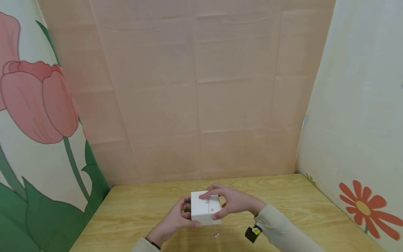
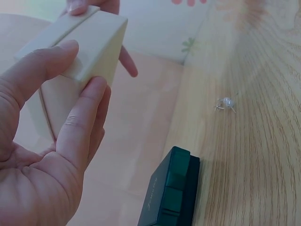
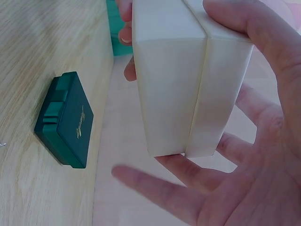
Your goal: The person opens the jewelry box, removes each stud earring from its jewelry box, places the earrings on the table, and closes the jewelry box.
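White box: held clear of the wooden table, above its near middle, between both hands. It is in two parts, a lid and a base, and the seam between them shows plainly in the right wrist view as a straight line running the full height of the visible face. The two parts sit flush; no gap is visible.

Left hand: on the box's left side. Thumb and fingers are curled round one end of the box, pressing on the part on that side of the seam.

Right hand: on the box's right side and over its top. The thumb lies across the top edge, the fingers wrap underneath and behind, gripping the other part.

Governing relation: the seam lies between the two grips, so each hand has hold of a different part. The hands oppose each other along a left-to-right line across the seam. Neither is nearer; both are in contact.

Surroundings: a dark green case lies flat on the table below the box, closed, with gold lettering on its lid. A small pale earring-like piece lies on the bare wood, apart from the case. Neither is touched.
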Available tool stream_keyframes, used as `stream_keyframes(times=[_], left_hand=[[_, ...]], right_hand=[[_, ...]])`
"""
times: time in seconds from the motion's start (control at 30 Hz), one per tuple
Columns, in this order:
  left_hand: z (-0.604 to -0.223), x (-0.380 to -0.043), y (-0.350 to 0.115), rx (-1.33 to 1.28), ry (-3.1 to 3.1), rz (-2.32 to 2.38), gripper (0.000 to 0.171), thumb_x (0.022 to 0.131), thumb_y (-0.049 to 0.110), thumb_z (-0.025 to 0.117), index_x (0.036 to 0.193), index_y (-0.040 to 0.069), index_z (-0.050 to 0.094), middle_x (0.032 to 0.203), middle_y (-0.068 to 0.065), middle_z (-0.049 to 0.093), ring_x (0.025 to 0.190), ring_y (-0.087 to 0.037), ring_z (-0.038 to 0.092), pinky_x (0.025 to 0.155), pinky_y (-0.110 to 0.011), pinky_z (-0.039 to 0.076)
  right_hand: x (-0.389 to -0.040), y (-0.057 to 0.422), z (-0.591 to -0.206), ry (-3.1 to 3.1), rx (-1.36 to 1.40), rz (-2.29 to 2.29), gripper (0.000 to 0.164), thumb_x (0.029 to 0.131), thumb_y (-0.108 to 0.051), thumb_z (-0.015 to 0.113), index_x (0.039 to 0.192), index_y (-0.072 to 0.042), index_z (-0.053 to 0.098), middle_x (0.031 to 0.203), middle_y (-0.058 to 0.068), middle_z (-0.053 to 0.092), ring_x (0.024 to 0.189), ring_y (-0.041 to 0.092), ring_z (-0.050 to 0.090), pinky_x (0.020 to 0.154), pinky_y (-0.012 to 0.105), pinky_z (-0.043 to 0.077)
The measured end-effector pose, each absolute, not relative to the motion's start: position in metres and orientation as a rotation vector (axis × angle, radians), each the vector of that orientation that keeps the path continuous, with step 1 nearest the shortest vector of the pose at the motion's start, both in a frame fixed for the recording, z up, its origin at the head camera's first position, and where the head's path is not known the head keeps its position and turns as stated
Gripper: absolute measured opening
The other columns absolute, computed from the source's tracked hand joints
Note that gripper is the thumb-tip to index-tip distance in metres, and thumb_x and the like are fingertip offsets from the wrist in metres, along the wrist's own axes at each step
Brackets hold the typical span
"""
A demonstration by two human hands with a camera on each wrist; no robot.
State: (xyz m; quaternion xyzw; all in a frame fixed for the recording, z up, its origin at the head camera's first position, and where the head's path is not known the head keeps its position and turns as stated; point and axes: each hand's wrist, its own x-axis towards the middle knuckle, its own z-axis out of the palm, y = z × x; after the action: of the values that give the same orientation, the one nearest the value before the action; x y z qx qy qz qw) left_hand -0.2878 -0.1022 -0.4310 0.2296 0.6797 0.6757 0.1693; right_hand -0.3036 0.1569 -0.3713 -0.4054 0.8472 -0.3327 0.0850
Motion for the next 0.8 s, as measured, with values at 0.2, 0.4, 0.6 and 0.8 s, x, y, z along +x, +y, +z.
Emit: stream_keyframes(times=[0.2,0.4,0.6,0.8], left_hand=[[-0.4321,-0.2885,-0.1015,0.643,1.928,1.913,0.095,0.074,0.004,0.082,0.146,-0.002,0.021,0.125,-0.017,0.05,0.105,-0.025,0.063,0.083,-0.035,0.054],[-0.4341,-0.2896,-0.102,0.661,1.917,1.904,0.099,0.072,0.009,0.085,0.147,-0.001,0.02,0.124,-0.018,0.049,0.108,-0.026,0.062,0.084,-0.036,0.053],[-0.4307,-0.2898,-0.1024,0.637,1.887,1.892,0.102,0.073,0.004,0.083,0.149,0.003,0.016,0.124,-0.017,0.05,0.107,-0.027,0.062,0.083,-0.036,0.054],[-0.4299,-0.2895,-0.1024,0.633,1.881,1.891,0.101,0.074,0.003,0.082,0.149,0.004,0.015,0.123,-0.017,0.05,0.104,-0.026,0.063,0.081,-0.034,0.054]], right_hand=[[-0.3051,0.1577,-0.3742,2.536,-1.219,-0.983,0.061,0.078,-0.038,0.079,0.134,-0.032,0.057,0.137,0.002,0.046,0.119,0.024,0.047,0.091,0.04,0.045],[-0.3056,0.1579,-0.3765,2.407,-1.156,-1.118,0.06,0.078,-0.026,0.081,0.134,-0.026,0.057,0.141,0.013,0.039,0.117,0.029,0.045,0.073,0.027,0.056],[-0.3072,0.1589,-0.3784,2.368,-1.123,-1.134,0.061,0.079,-0.024,0.081,0.134,-0.027,0.057,0.145,0.014,0.035,0.117,0.029,0.045,0.076,0.027,0.055],[-0.3067,0.1593,-0.3788,2.355,-1.104,-1.13,0.063,0.078,-0.023,0.081,0.135,-0.026,0.056,0.147,0.015,0.032,0.118,0.029,0.044,0.079,0.028,0.055]])
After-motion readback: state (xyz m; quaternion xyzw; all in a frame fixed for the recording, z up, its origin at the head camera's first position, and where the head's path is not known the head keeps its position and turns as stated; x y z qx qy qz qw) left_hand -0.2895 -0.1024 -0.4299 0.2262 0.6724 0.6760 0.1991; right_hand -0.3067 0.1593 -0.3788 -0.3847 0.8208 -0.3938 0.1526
